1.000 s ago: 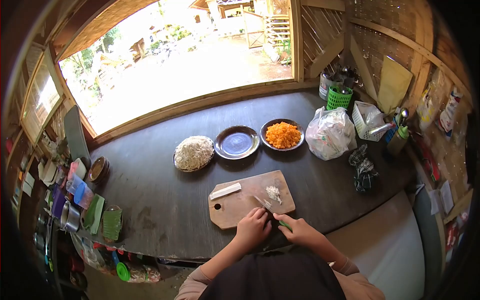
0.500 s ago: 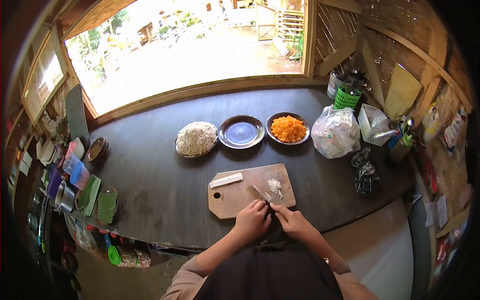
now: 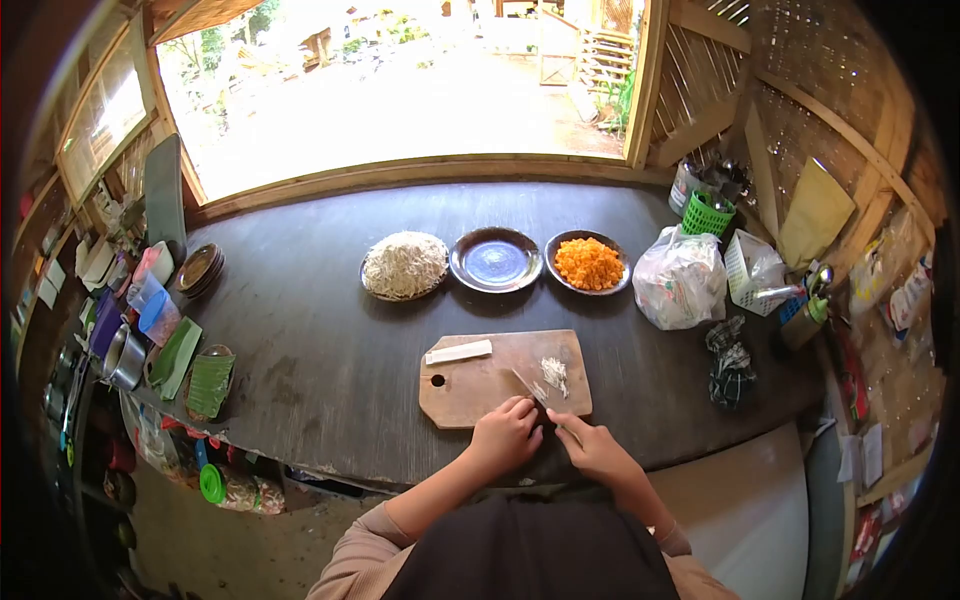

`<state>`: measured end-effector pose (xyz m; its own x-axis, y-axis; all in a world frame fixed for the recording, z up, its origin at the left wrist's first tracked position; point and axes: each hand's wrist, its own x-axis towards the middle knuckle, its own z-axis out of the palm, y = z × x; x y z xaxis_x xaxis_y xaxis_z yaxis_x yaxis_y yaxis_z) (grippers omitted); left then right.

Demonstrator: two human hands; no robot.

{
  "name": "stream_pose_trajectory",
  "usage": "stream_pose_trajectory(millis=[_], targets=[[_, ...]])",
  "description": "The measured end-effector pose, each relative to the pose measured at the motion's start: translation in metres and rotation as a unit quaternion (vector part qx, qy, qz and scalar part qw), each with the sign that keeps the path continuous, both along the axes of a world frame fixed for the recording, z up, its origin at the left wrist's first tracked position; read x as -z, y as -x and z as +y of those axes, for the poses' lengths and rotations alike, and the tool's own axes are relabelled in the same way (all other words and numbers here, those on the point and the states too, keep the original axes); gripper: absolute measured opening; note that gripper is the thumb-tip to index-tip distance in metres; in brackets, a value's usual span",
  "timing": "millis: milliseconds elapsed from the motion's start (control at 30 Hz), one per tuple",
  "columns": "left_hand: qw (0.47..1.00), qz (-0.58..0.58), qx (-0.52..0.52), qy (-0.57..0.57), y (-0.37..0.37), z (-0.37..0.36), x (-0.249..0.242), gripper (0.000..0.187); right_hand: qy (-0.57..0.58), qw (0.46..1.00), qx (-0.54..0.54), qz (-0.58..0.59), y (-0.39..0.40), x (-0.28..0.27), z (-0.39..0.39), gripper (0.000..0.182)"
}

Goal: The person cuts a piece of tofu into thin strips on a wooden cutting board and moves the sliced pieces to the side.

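My right hand [image 3: 597,452] is closed around the handle of a knife [image 3: 528,384], whose blade points up and left over the wooden cutting board [image 3: 460,400]. My left hand [image 3: 506,436] rests at the board's front edge beside the blade, its fingers curled; whatever they press on is hidden beneath them. Finely cut white bits [image 3: 554,376] lie in a small heap right of the blade. A long white block [image 3: 459,352] sits near the board's far left corner, away from both hands.
Behind the board stand a plate of white shreds [image 3: 405,266], a bare dark plate [image 3: 496,260] and a plate of chopped orange pieces [image 3: 588,264]. To the right are a stuffed plastic bag [image 3: 680,278] and a dark checked cloth [image 3: 732,362]. Banana leaf pieces [image 3: 210,385] lie left.
The camera view has shifted slightly, so the table's things appear a little to the right. Both hands stay at the board's front edge, the knife still in my right hand.
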<state>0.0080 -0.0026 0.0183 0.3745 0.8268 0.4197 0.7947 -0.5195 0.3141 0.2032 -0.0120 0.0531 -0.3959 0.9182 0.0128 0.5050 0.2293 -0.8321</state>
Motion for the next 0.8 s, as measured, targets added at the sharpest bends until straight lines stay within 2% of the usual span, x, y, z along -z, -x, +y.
stream_pose_trajectory(millis=[33, 167, 233, 267, 433, 667, 800], targets=[[1.000, 0.003, -0.002, -0.005, 0.000, 0.000, 0.001, 0.029, -0.051, 0.999, -0.004, 0.008, -0.003, 0.004, -0.001, 0.035], [1.000, 0.002, -0.002, -0.007, 0.000, -0.001, -0.002, 0.030, -0.032, 0.999, 0.000, 0.011, 0.001, -0.002, -0.003, 0.035], [1.000, 0.004, 0.001, 0.015, 0.001, -0.002, -0.005, 0.030, 0.090, 0.996, 0.016, -0.023, 0.009, -0.015, 0.001, 0.035], [1.000, 0.004, 0.002, 0.016, 0.001, -0.002, -0.005, 0.030, 0.091, 0.995, 0.016, -0.023, 0.008, -0.011, 0.001, 0.035], [1.000, 0.013, 0.003, 0.007, 0.001, -0.001, -0.001, 0.029, -0.035, 0.999, -0.004, -0.003, -0.002, 0.005, -0.004, 0.037], [1.000, 0.011, -0.001, 0.026, 0.000, -0.004, -0.004, 0.032, 0.019, 1.000, 0.007, -0.014, 0.005, -0.003, -0.004, 0.034], [0.999, 0.012, -0.002, 0.033, 0.000, -0.002, -0.001, 0.033, -0.033, 0.999, -0.004, 0.002, -0.001, 0.006, -0.006, 0.035]])
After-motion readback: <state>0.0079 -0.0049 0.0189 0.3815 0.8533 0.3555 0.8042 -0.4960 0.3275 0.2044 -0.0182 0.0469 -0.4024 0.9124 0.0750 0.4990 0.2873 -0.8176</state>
